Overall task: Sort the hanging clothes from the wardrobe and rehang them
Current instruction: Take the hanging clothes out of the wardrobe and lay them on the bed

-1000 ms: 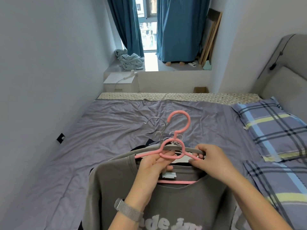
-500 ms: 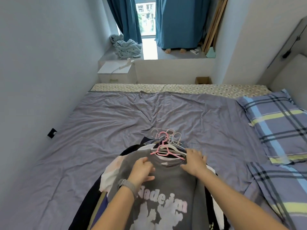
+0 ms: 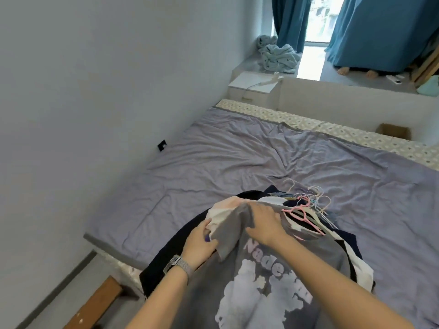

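A pile of clothes on hangers lies on the bed's near edge, topped by a grey T-shirt [image 3: 273, 269] with a pale printed graphic. A pink hanger [image 3: 300, 216] sits in its neck, with several pale hanger hooks [image 3: 313, 194] bunched behind it. My left hand [image 3: 199, 243] grips the shirt's folded-over left sleeve at the pile's edge, above a cream garment [image 3: 222, 210]. My right hand [image 3: 263, 222] holds the grey shoulder fabric just left of the pink hanger. A dark garment [image 3: 166, 255] lies underneath.
The bed [image 3: 237, 157] has a wrinkled lilac sheet and runs along the left wall. A white nightstand [image 3: 251, 87] stands beyond it, with crumpled light-blue laundry [image 3: 278, 55] and teal curtains [image 3: 380, 32] by the window. A wooden plank [image 3: 95, 302] lies on the floor.
The shirt and pink hanger went from held up to lying on the pile. Both hands then shifted left onto the shirt's left shoulder and sleeve, and the view swung left.
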`<state>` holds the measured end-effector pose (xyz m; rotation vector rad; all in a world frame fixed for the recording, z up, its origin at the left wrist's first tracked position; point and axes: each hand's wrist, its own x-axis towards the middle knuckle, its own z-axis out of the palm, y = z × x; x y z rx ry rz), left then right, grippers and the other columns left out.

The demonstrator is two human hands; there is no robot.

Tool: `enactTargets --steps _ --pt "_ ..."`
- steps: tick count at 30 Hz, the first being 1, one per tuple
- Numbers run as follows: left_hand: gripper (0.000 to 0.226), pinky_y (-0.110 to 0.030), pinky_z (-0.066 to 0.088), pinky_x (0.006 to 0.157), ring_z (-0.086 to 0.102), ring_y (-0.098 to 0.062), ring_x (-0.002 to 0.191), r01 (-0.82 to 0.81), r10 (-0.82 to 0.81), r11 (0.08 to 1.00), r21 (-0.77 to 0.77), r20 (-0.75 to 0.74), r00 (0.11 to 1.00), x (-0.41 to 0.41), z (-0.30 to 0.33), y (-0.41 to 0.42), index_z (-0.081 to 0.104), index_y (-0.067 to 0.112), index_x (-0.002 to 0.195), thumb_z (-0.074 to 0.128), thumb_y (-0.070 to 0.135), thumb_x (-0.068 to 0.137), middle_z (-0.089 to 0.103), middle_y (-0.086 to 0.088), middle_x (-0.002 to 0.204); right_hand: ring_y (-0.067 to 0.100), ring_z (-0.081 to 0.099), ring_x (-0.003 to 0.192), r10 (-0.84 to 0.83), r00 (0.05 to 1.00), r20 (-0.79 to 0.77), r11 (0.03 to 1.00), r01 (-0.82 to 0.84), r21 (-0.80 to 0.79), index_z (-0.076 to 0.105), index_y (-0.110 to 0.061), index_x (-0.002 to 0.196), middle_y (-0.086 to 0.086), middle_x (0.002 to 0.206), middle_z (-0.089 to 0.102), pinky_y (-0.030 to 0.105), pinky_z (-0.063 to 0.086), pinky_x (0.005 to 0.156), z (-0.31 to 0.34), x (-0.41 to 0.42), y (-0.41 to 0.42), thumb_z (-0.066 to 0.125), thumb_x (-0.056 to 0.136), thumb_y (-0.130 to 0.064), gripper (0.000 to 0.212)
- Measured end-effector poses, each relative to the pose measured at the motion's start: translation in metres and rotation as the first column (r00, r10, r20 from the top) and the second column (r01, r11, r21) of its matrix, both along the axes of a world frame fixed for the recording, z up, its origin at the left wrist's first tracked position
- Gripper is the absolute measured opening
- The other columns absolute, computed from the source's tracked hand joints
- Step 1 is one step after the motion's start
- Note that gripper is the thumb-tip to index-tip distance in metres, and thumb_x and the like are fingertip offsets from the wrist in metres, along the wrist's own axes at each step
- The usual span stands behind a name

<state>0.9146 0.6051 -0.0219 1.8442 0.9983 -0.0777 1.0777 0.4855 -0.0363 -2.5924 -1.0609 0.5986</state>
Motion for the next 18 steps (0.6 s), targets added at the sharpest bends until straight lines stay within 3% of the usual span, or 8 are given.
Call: enactTargets --steps 2,4,6,8,9,12,14,18 --pt "0.066 -0.030 0.039 0.104 0.044 -0.020 0.129 -0.105 0.105 0.994 -0.006 0.010 0.994 -0.054 0.014 0.010 0.032 0.019 0.144 0.063 0.020 0.086 0.038 -0.002 0.147 0.027 0.033 0.132 0.129 0.992 -0.003 0.991 -0.129 0.020 0.029 -0.025 0.143 0.003 0.142 0.038 0.043 0.033 0.103 0.016 -0.038 0.029 0.061 0.081 -0.028 0.070" --pt "0.061 -0.024 0.041 0.095 0.045 -0.021 0.128 -0.251 0.251 0.968 -0.031 0.000 0.968 -0.122 0.023 0.015 0.031 0.019 0.144 0.059 0.016 0.090 0.037 -0.003 0.146 0.028 0.032 0.131 0.257 0.966 -0.012 0.965 -0.256 0.053 0.028 -0.026 0.143 0.003 0.142 0.038 0.043 0.032 0.102 0.032 -0.087 0.053 0.060 0.081 -0.025 0.071" --pt "0.058 -0.024 0.048 0.082 0.052 -0.019 0.118 -0.446 0.446 0.895 -0.014 0.025 0.895 -0.216 0.032 0.010 0.034 0.022 0.142 0.059 0.013 0.090 0.043 -0.003 0.139 0.028 0.033 0.131 0.445 0.895 -0.010 0.895 -0.444 0.051 0.028 -0.028 0.144 0.003 0.143 0.039 0.044 0.032 0.102 0.047 -0.160 0.077 0.061 0.079 -0.024 0.073" --pt "0.055 -0.026 0.050 0.069 0.055 -0.014 0.106 -0.532 0.530 0.847 0.024 0.048 0.847 -0.280 0.035 0.003 0.039 0.026 0.136 0.061 0.014 0.087 0.050 -0.004 0.132 0.028 0.036 0.129 0.531 0.847 0.009 0.845 -0.531 0.060 0.029 -0.034 0.143 0.002 0.141 0.041 0.043 0.034 0.099 0.053 -0.207 0.088 0.061 0.080 -0.026 0.071" --pt "0.054 -0.027 0.049 0.070 0.056 -0.014 0.104 -0.584 0.582 0.810 0.047 0.055 0.811 -0.322 0.035 -0.006 0.041 0.028 0.133 0.061 0.015 0.085 0.053 -0.004 0.131 0.028 0.038 0.127 0.585 0.811 0.017 0.808 -0.585 0.076 0.030 -0.037 0.142 0.002 0.138 0.043 0.042 0.036 0.098 0.057 -0.241 0.092 0.062 0.080 -0.026 0.070" --pt "0.057 -0.021 0.041 0.080 0.058 -0.013 0.099 -0.735 0.734 0.675 0.069 0.045 0.678 -0.459 0.045 -0.062 0.045 0.023 0.133 0.062 0.022 0.079 0.054 -0.003 0.129 0.029 0.043 0.121 0.768 0.640 0.026 0.633 -0.765 0.124 0.034 -0.042 0.137 0.002 0.128 0.047 0.040 0.041 0.095 0.065 -0.371 0.089 0.064 0.076 -0.027 0.069" --pt "0.053 -0.016 0.038 0.081 0.056 -0.010 0.098 -0.819 0.819 0.568 0.083 0.034 0.572 -0.543 0.049 -0.116 0.045 0.016 0.135 0.060 0.011 0.085 0.050 0.001 0.125 0.029 0.041 0.123 0.862 0.506 0.021 0.498 -0.855 0.147 0.035 -0.039 0.138 0.001 0.129 0.046 0.041 0.039 0.097 0.071 -0.462 0.072 0.064 0.076 -0.030 0.069" --pt "0.052 -0.021 0.041 0.093 0.054 -0.011 0.112 -0.941 0.946 0.318 0.114 0.032 0.324 -0.676 0.049 -0.239 0.047 0.009 0.133 0.061 0.001 0.084 0.053 -0.008 0.131 0.027 0.035 0.130 0.975 0.221 0.034 0.216 -0.971 0.101 0.030 -0.037 0.141 0.001 0.138 0.043 0.043 0.031 0.102 0.078 -0.620 0.019 0.063 0.080 -0.032 0.070"
